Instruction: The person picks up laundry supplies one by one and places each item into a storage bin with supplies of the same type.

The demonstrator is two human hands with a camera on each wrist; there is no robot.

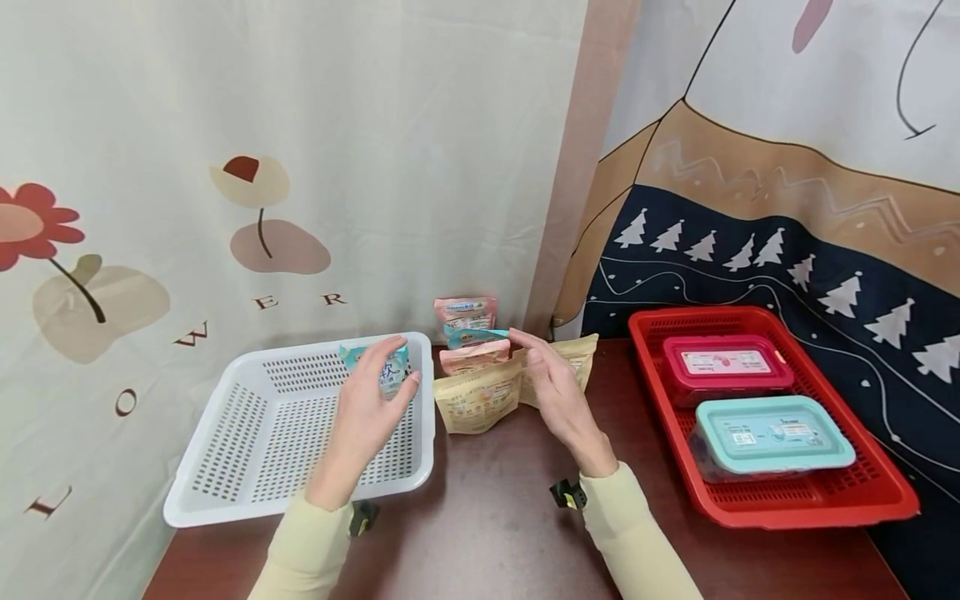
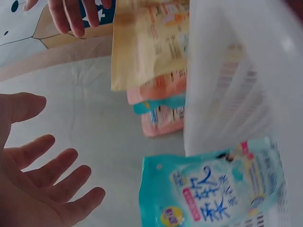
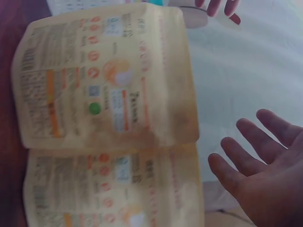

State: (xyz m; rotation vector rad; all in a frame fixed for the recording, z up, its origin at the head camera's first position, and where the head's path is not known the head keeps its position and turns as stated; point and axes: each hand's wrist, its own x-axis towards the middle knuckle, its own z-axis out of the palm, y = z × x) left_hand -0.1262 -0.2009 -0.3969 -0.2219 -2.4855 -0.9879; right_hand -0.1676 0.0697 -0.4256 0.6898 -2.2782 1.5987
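Note:
My left hand [image 1: 369, 410] is over the right side of the white basket [image 1: 247, 354], fingers spread and relaxed. Beside it a teal pouch with blue lettering [image 2: 208, 184] stands in the basket; in the left wrist view a gap separates them. My right hand [image 1: 561, 404], fingers loosely extended, hovers by two cream pouches [image 3: 104, 80] that stand side by side on the table. Nothing is in its grasp. Behind these pouches are a pink pouch [image 1: 474, 357], a blue one [image 1: 480, 337] and another pink pouch [image 1: 465, 313].
A red basket [image 1: 675, 450] at the right holds a box with a magenta lid [image 1: 727, 363] and one with a mint lid [image 1: 776, 433]. Printed curtains [image 1: 420, 167] hang behind the dark brown table [image 1: 495, 508].

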